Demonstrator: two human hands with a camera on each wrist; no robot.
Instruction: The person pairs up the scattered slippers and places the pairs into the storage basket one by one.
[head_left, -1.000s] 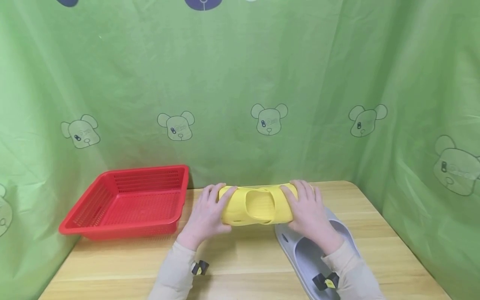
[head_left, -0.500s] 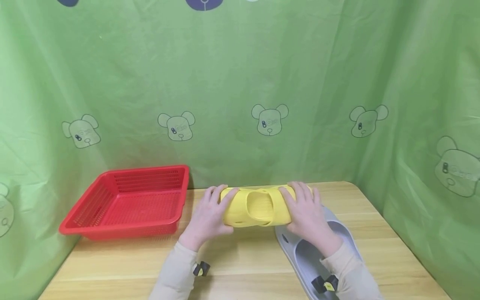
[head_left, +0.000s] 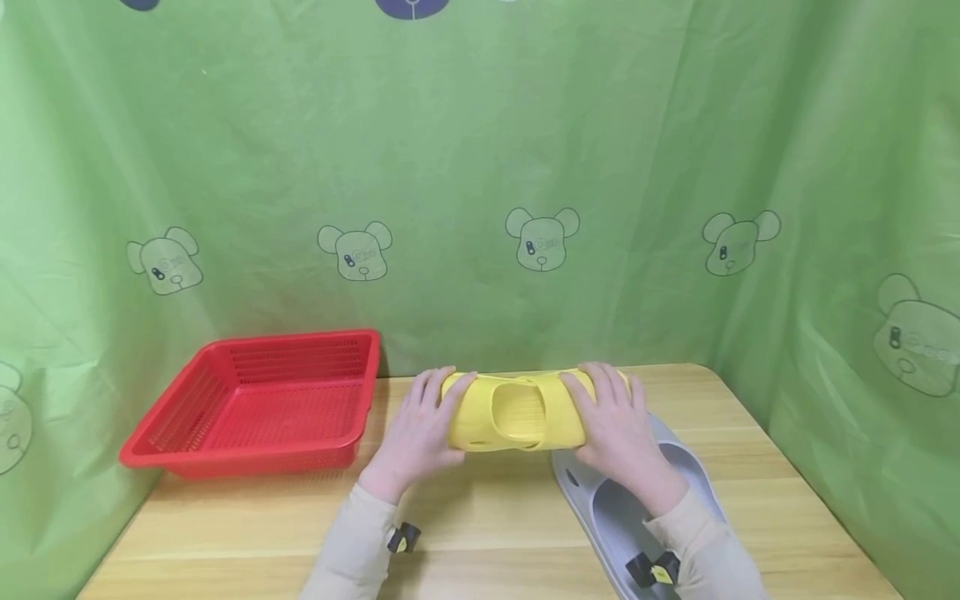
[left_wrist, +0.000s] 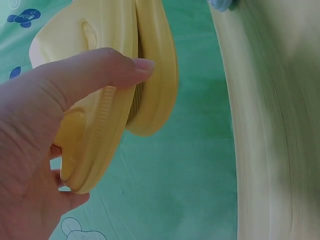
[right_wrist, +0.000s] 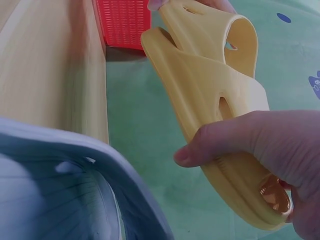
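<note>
A yellow moulded foam slipper (head_left: pixel 517 410) is held clear of the pale wooden surface (head_left: pixel 480 517) between both hands, the left hand (head_left: pixel 415 433) gripping one end and the right hand (head_left: pixel 618 429) the other, fingers (right_wrist: pixel 225 140) clamped round its edges. Its long axis runs left to right, sole turned away from the person. A grey foam slipper (head_left: pixel 637 500) lies beneath the right wrist, and the red perforated plastic basket (head_left: pixel 187 433) at left holds nothing yet.

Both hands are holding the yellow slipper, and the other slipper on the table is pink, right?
Not quite. Both hands, left hand and right hand, do hold the yellow slipper, but the slipper on the table is grey, not pink. The head view shows it.
</note>
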